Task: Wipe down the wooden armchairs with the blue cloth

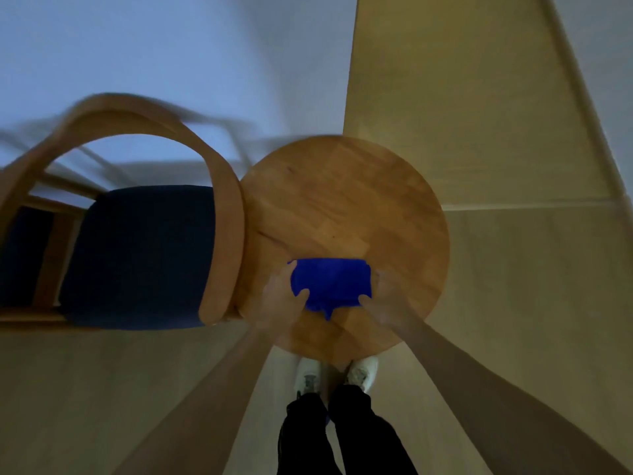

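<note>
A bright blue cloth (331,284) lies bunched on the near part of a round wooden table (342,207). My left hand (282,298) grips the cloth's left edge, thumb on top. My right hand (383,299) grips its right edge in the same way. A wooden armchair (224,214) with curved arms and a dark blue seat cushion (140,255) stands directly left of the table, its arm touching or nearly touching the table's rim. The chair is blurred.
A pale wooden panel or door (445,97) rises behind the table on the right, and a white wall (171,46) stands behind the chair. My feet in white shoes (337,373) stand on light floor just under the table's near edge.
</note>
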A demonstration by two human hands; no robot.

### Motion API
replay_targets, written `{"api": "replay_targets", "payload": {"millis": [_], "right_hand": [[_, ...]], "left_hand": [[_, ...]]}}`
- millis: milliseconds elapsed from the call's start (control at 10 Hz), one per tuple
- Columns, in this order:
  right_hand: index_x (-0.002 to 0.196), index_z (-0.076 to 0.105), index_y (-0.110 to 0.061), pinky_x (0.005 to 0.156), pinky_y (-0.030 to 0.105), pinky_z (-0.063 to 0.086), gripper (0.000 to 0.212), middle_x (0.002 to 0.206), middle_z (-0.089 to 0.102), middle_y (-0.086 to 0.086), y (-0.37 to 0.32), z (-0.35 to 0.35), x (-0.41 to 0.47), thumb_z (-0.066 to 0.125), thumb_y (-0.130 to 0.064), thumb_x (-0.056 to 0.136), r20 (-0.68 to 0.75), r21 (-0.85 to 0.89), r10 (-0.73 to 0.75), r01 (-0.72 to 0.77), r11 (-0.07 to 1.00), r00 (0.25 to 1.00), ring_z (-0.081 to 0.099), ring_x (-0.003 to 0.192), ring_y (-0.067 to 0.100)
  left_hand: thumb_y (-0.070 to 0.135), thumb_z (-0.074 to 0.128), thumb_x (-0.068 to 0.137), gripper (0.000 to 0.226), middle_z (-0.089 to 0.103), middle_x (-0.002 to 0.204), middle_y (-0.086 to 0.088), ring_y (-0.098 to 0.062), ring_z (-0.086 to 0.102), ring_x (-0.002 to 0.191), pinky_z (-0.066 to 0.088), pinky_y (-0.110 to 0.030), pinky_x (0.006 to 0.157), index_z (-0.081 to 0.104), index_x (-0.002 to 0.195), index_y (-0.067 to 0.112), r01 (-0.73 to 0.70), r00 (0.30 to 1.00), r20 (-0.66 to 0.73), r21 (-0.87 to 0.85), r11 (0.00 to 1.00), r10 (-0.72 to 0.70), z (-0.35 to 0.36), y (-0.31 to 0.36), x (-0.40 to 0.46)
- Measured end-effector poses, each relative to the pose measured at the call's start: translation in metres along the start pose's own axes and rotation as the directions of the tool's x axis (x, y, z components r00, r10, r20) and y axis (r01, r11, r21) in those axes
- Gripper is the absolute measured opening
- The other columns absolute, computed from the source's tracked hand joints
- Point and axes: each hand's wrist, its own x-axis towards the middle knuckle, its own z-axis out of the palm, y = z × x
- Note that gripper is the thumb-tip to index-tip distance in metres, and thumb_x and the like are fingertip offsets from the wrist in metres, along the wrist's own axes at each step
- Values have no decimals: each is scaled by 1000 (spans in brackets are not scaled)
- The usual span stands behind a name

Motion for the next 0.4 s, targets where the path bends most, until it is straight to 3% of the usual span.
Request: {"api": "replay_targets", "payload": {"millis": [100, 200, 300, 400], "right_hand": [[150, 26, -7, 104, 26, 35, 60, 148, 39, 11, -16, -6, -16, 53, -14, 97, -7, -170, -132, 129, 977, 991, 42, 134, 26], [150, 30, -16, 104, 28, 37, 55, 150, 39, 4, -38, -18, -45, 46, -17, 98, 7, -430, -253, 231, 872, 967, 43, 131, 21], [151, 32, -20, 101, 28, 40, 57, 150, 40, -2, -54, -29, -77, 46, -19, 96, -16, -551, -378, 307, 776, 926, 44, 130, 17], [149, 33, -21, 103, 31, 41, 57, 148, 42, -2, -71, -40, -112, 49, -21, 94, -60, -578, -392, 288, 764, 918, 44, 130, 19]], "left_hand": [[19, 54, 96, 53, 44, 147, -8, -26, 42, 134, 32, -32, 110, 39, 146, 18, -523, 835, -2, 309, 794, 551, -24, -1, -39], [22, 44, 99, 48, 38, 151, -2, -21, 32, 141, 30, -33, 111, 37, 147, 22, -630, 751, 127, 431, 646, 648, -55, -8, -79], [27, 36, 101, 49, 32, 155, 1, -18, 24, 144, 23, -35, 115, 31, 150, 23, -661, 676, 127, 540, 521, 726, -81, 1, -105], [34, 41, 100, 48, 39, 149, 6, -15, 30, 140, 25, -30, 112, 35, 146, 26, -658, 652, 87, 559, 505, 753, -109, -2, -137]]}}
